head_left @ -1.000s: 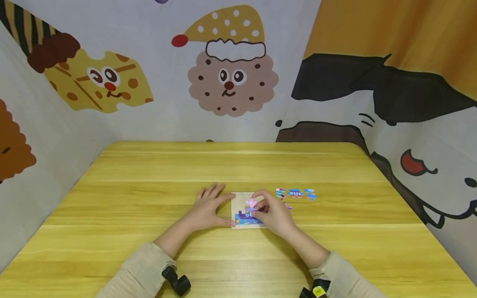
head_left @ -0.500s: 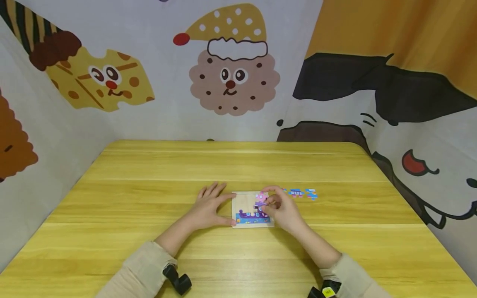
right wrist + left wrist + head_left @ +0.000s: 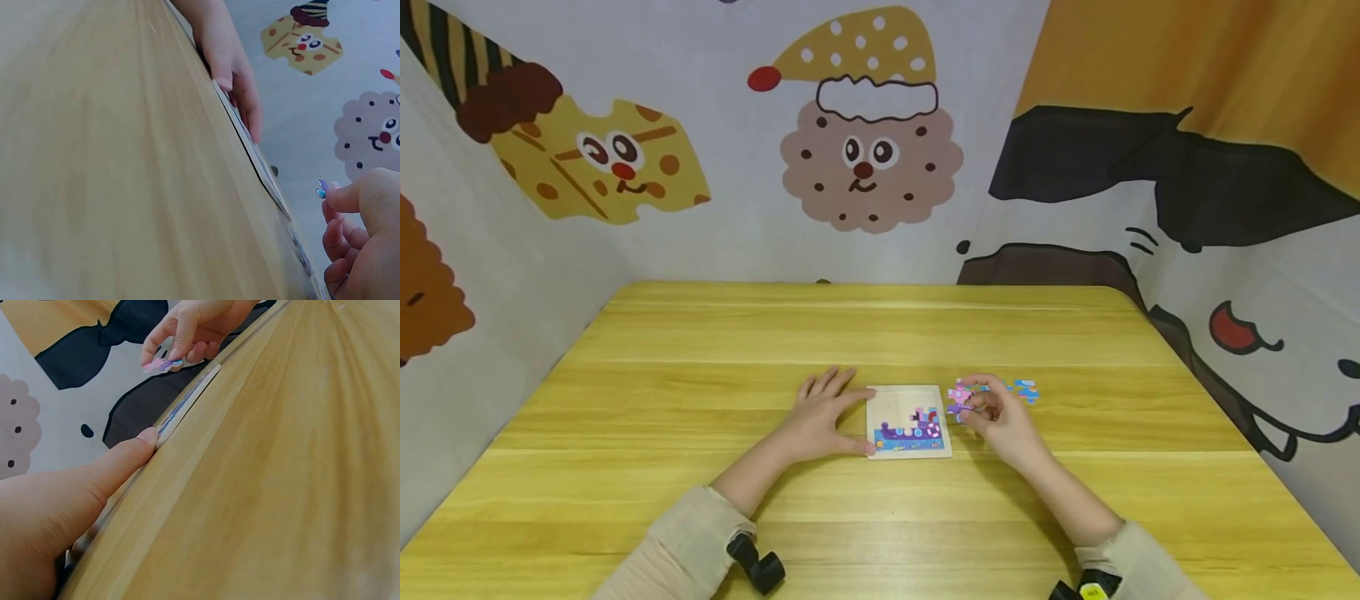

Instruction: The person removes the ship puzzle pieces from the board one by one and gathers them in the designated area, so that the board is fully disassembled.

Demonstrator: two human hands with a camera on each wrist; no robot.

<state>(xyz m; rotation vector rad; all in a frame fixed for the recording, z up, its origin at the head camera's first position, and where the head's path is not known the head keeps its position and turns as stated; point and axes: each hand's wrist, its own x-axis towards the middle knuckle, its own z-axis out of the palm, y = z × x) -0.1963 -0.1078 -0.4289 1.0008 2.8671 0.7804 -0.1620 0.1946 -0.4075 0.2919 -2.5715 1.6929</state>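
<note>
1. Nearest: beige sleeves (image 3: 688, 542) and a black wrist device (image 3: 756, 565) on the left were seen at the lower edge; the right sleeve had been shifted rightward since the earlier frames.
2. Left hand (image 3: 817, 425): fingers spread and extended, nothing gripped; the board's left edge was touched by thumb and index finger at its near and far corners. Pose unchanged.
3. Right hand (image 3: 1011, 429): a pink-and-purple puzzle piece (image 3: 960, 395) was pinched between thumb and fingers, other fingers curled. Hand and piece had been moved right, from over the board to just past its right edge; the piece was held raised, as seen in the left wrist view.
4. Puzzle board (image 3: 887, 408): laid flat, partly filled along the bottom and lower right with a purple ship on blue. The right side, earlier covered by the hand, was now uncovered.
5. Loose pieces (image 3: 1027, 390): lay right of the board, now partly hidden by the right hand.
6. Farthest: cartoon-printed cloth (image 3: 722, 250) was seen behind the wooden table (image 3: 625, 417).
</note>
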